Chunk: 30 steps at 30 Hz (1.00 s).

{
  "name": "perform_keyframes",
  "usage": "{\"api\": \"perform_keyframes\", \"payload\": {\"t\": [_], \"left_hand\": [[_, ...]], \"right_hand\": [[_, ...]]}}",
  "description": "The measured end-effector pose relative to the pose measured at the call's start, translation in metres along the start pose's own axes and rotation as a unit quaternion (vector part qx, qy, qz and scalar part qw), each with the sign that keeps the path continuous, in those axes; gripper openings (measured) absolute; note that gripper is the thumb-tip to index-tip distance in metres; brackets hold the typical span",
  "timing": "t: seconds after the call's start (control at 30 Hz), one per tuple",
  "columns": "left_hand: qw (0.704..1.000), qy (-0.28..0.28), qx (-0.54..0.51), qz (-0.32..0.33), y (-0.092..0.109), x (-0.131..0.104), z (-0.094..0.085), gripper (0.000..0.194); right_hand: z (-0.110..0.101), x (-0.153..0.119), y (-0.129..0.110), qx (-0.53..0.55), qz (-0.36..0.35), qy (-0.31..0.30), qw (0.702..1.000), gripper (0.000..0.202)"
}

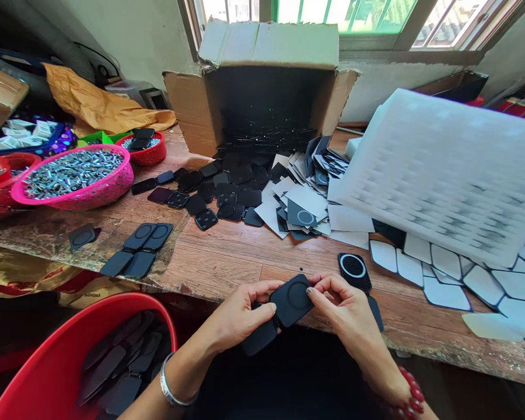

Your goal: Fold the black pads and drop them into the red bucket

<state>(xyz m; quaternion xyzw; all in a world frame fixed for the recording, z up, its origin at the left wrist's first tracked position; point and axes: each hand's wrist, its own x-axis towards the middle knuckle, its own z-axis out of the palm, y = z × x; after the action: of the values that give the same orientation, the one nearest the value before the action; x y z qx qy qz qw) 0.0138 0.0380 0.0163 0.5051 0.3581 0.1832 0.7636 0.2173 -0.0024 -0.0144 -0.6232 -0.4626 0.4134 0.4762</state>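
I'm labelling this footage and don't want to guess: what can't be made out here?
All in the head view:
Underside of the held black piece: turned away from the camera.
Left hand: some fingertips hidden behind that piece.
Right hand: its grip at the piece's edge is unclear, its own fingers in the way.
Red tub: cut off by the bottom edge; lower contents hidden under upper pieces.
Cardboard box: its back lost in shadow.

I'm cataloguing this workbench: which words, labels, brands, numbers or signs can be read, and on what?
None can be read with certainty.
Shiny gold-and-red bag below the brown wooden tabletop: printed lettering, too small and blurred.
Crumpled orange packaging: faint red print, too blurred.
Black rectangular hinged pad in the left hand: ring outline, no visible lettering.
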Motion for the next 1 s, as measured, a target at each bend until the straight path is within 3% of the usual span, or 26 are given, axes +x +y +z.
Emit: {"api": "perform_keyframes", "payload": {"t": [0.13,0.23,0.33,0.4,0.53,0.63,0.73,0.8,0.83,0.87,0.9,1.0], "left_hand": [[1.000,-0.001,0.029,0.005,-0.001,-0.002,0.001,0.046],[0.998,0.013,0.050,0.021,-0.002,-0.003,0.001,0.042],[0.999,0.021,0.034,0.018,-0.004,-0.003,0.001,0.043],[0.999,0.031,0.003,0.014,-0.008,-0.003,0.003,0.045],[0.998,0.047,-0.010,0.036,-0.023,-0.002,0.006,0.046],[0.996,0.068,0.029,0.053,-0.032,-0.003,-0.001,0.046],[0.984,0.151,0.053,0.083,-0.030,-0.014,-0.033,0.047],[0.949,0.283,0.108,0.090,-0.022,-0.028,-0.073,0.048],[0.908,0.377,0.170,0.067,-0.017,-0.037,-0.096,0.048],[0.846,0.479,0.233,0.036,-0.011,-0.046,-0.121,0.047],[0.808,0.533,0.252,0.023,-0.005,-0.056,-0.146,0.050],[0.745,0.605,0.280,-0.006,0.009,-0.080,-0.211,0.045]], "right_hand": [[0.001,-0.003,-0.004,-0.099,-0.065,0.001,0.993,0.034],[-0.006,-0.004,-0.007,-0.284,-0.144,0.013,0.948,0.039],[-0.013,-0.002,-0.006,-0.388,-0.145,0.056,0.909,0.050],[-0.013,0.000,-0.004,-0.347,-0.115,0.049,0.930,0.053],[0.008,0.003,0.001,-0.162,-0.049,-0.066,0.983,0.047],[0.027,0.005,0.005,-0.044,0.077,-0.043,0.995,0.050],[0.029,0.010,0.012,0.057,0.159,-0.032,0.985,0.053],[0.024,0.013,0.018,0.081,0.149,-0.045,0.984,0.055],[0.020,0.014,0.021,0.078,0.137,-0.053,0.986,0.054],[0.018,0.013,0.023,0.067,0.123,-0.061,0.988,0.051],[0.016,0.012,0.025,0.054,0.105,-0.067,0.991,0.048],[0.018,0.003,0.024,0.013,0.060,-0.086,0.994,0.043]]}}
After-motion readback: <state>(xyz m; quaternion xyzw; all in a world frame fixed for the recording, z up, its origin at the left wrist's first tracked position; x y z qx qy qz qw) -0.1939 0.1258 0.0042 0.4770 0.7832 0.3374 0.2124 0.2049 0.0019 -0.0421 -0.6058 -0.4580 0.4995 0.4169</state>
